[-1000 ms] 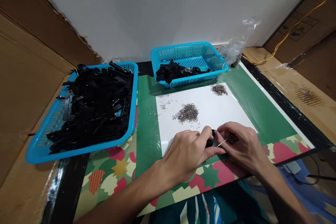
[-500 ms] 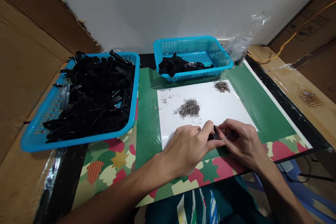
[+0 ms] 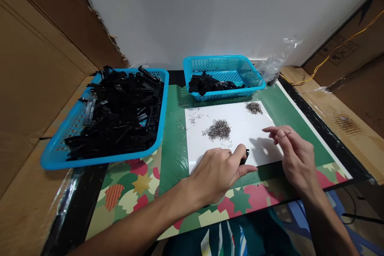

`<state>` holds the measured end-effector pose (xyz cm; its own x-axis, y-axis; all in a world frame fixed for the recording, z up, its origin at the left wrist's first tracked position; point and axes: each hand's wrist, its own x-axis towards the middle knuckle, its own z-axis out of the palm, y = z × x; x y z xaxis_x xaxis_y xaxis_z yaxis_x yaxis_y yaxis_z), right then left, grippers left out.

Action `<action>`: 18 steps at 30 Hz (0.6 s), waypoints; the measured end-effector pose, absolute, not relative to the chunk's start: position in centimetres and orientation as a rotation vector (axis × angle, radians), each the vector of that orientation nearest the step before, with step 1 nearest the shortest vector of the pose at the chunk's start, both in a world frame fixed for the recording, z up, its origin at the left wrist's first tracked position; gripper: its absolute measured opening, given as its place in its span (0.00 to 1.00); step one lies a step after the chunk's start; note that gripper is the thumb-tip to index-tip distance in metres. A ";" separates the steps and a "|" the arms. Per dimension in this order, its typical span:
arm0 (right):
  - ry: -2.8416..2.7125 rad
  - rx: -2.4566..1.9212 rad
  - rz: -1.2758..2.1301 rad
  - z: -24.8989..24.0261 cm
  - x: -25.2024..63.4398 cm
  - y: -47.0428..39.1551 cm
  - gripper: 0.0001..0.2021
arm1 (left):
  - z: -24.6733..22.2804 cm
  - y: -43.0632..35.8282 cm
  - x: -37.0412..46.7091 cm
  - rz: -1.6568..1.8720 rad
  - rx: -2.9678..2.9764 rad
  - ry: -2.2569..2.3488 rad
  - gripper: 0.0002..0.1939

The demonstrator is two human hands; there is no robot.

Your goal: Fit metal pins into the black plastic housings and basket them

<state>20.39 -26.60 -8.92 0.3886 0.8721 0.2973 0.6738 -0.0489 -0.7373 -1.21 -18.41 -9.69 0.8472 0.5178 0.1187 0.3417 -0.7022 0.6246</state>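
Observation:
A small black part point(image 3: 245, 157) is in my left hand point(image 3: 219, 170), held between thumb and fingers over the near edge of the white sheet point(image 3: 243, 122). My right hand point(image 3: 295, 154) is raised to the right of it, apart from the left, with its thumb against the fingers. A thin line shows by its fingertips, too small to make out. On the sheet lie a larger pile of tiny metal pieces point(image 3: 220, 129) and a smaller pile point(image 3: 253, 107) at the back right. More loose pieces are scattered at the sheet's left edge.
A large blue basket point(image 3: 164, 120) heaped with black parts point(image 3: 120, 112) stands on the left. Behind the sheet is a smaller blue basket point(image 3: 226, 94) with fewer black parts. Clear plastic bags point(image 3: 271, 66) and a yellow cable point(image 3: 322, 62) are at the back right.
My right hand has let go of the black part and moved right and up, away from my left hand. The left hand still holds the part. The view has shifted slightly.

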 end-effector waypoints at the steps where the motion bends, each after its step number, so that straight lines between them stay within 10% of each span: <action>1: -1.346 -1.772 0.268 -8.8 20.6 -26.5 0.19 | -9.8 -18.5 -1.2 0.386 2.427 0.615 0.24; 18: -1.314 -1.719 0.640 -10.1 18.9 -26.7 0.15 | -9.6 -18.5 -1.2 0.333 2.522 0.609 0.26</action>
<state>18.87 -26.67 -10.14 0.3147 0.9441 0.0980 0.5055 -0.0793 -0.8592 -1.16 -18.50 -9.64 0.8685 0.4828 0.1123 0.3550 -0.7639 0.5389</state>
